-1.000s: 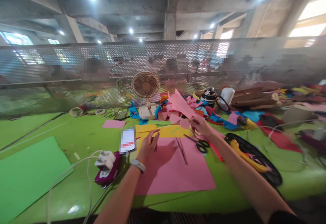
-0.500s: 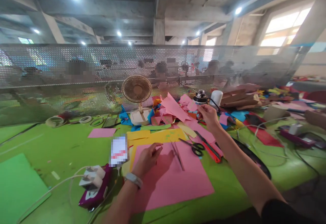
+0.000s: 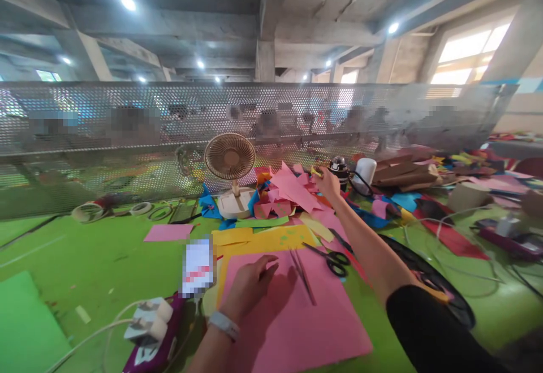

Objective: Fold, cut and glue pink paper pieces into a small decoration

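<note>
My left hand (image 3: pixel 248 284) rests on the top left corner of a large pink paper sheet (image 3: pixel 297 316), fingers loosely curled, holding nothing. My right hand (image 3: pixel 326 180) is stretched far forward over a pile of coloured paper scraps (image 3: pixel 288 192). It pinches a small yellowish piece that is too small to name. Black scissors (image 3: pixel 331 257) lie to the right of the pink sheet. Two thin sticks (image 3: pixel 302 271) lie on the sheet. Yellow paper (image 3: pixel 263 240) sits behind it.
A small desk fan (image 3: pixel 230 163) stands behind the scraps, before a perforated metal screen (image 3: pixel 127 129). A phone (image 3: pixel 197 265) and a charger block (image 3: pixel 148 319) with cables are at the left. Tape rolls (image 3: pixel 87 211) lie far left. A black tray (image 3: pixel 441 288) and more paper are at the right.
My right hand has reached further away, from just above the pink sheet to the back of the scrap pile. My left hand stayed on the pink sheet. The view turned slightly.
</note>
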A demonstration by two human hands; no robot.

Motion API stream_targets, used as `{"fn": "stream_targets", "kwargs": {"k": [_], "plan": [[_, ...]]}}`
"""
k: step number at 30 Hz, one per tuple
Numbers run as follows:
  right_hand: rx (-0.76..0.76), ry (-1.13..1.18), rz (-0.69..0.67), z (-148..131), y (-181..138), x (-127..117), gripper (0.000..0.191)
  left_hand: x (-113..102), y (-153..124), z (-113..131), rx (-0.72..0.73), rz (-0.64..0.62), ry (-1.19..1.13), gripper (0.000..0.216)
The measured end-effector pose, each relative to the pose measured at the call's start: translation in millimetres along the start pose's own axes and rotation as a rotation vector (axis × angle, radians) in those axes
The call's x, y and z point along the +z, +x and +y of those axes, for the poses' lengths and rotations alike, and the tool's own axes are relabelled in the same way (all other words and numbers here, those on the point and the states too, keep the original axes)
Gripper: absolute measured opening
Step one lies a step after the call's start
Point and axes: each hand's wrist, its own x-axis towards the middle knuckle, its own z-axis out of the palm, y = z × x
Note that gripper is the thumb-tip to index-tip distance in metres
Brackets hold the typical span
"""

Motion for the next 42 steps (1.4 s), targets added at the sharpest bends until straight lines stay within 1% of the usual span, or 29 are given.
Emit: {"fn": "stream_targets", "kwargs": {"k": [5,7,10,13,17,20,22,23,25,26,27,28,30,34,36,37,39,42], "plan": [[-0.075,-0.124,-0.242,10,-29,22,0.029,2,1,0,0.002,-0.031,0.039,0.034],[-0.114,-0.161,-0.320,11,-40,28,0.035,2,2,0,-0.006,-0.052,0.074,0.035],[-0.158,-0.207,-0.400,12,-51,32,0.046,0,1,0,0.007,-0.070,0.111,0.034],[-0.189,-0.227,-0.441,9,-58,31,0.046,-2,0,1,0.027,-0.075,0.138,0.032],[-0.247,-0.196,-0.492,-4,-76,18,0.037,-4,0,4,0.001,-0.084,0.217,0.036],[-0.329,-0.132,-0.597,-21,-114,-1,0.030,-3,1,5,-0.007,-0.083,0.259,0.036],[-0.390,-0.091,-0.682,-30,-151,-17,0.038,-2,1,5,-0.012,-0.080,0.264,0.034],[-0.429,-0.067,-0.727,-34,-171,-25,0.046,-2,0,4,-0.009,-0.074,0.260,0.033],[-0.634,-0.020,-0.892,-36,-206,-40,0.064,-2,0,3,0.001,-0.058,0.242,0.031],[-0.701,-0.024,-0.948,-35,-219,-46,0.066,-2,0,2,0.002,-0.055,0.230,0.031],[-0.735,-0.045,-0.970,-32,-228,-50,0.062,-2,0,0,-0.003,-0.058,0.216,0.031],[-0.747,-0.081,-0.968,-27,-234,-54,0.058,-2,1,-1,-0.015,-0.068,0.201,0.031],[-0.742,-0.165,-0.914,-14,-233,-57,0.050,-2,1,-5,-0.041,-0.097,0.167,0.032],[-0.797,-0.268,-0.801,24,-209,-58,0.042,0,2,-12,-0.067,-0.109,0.088,0.031],[-0.834,-0.300,-0.801,41,-197,-59,0.038,2,3,-13,-0.078,-0.094,0.046,0.033],[-0.828,-0.322,-0.804,48,-193,-60,0.037,2,3,-13,-0.084,-0.092,0.028,0.034],[-0.773,-0.363,-0.782,55,-187,-65,0.040,3,4,-12,-0.090,-0.090,0.002,0.034],[-0.712,-0.339,-0.737,50,-188,-82,0.043,1,5,-7,-0.081,-0.081,0.000,0.033]]}}
